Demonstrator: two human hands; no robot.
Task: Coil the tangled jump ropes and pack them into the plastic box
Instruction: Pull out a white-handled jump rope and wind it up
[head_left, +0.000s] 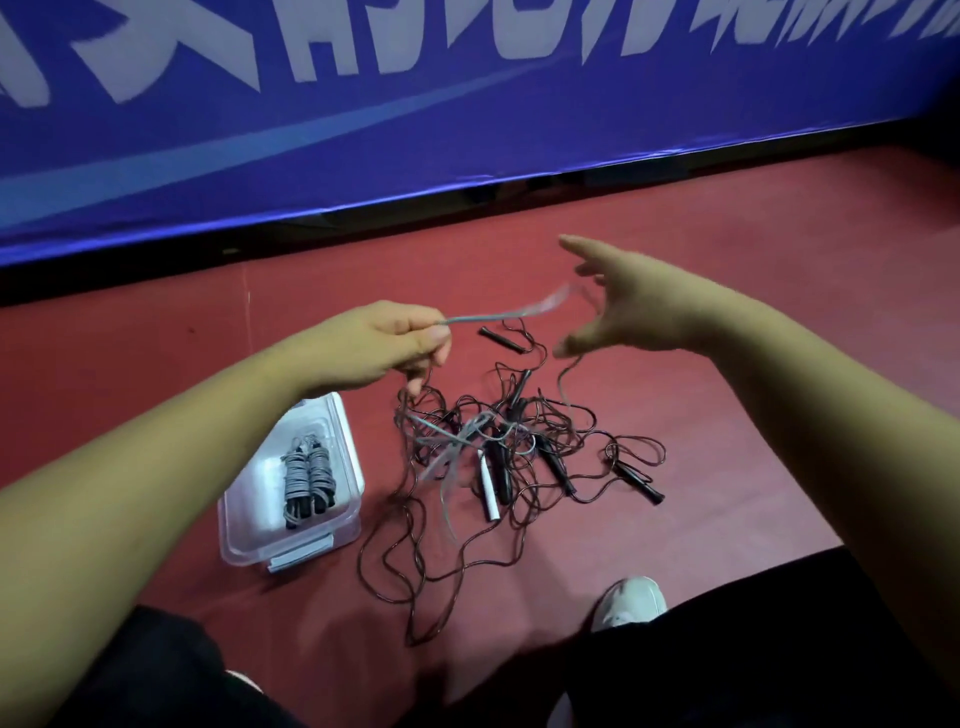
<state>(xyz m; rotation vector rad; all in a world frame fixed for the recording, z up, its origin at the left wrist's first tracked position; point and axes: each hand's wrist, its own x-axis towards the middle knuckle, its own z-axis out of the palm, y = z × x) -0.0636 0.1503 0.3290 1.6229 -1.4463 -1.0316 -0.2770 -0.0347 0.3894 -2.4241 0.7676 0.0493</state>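
The clear plastic box (249, 540) sits open on the red floor (753, 426), a boxy tub with rounded corners. Inside it lies one coiled grey rope (306, 480), wound tight round its dark handles. Above the box and a little to its right, the left hand (374, 345) has its grip pinched on a thin grey strand (493, 314), blurred toward its far end. Right of the box lies the tangle (498, 447): thin, glossy dark cords in loose loops, grey strands and stubby black handles (639, 483). Farthest right of the box, the right hand (639, 306) hovers with its grip spread, and a dark cord seems to hang off the thumb. A hard pull could cinch the knots, or drag the whole heap along.
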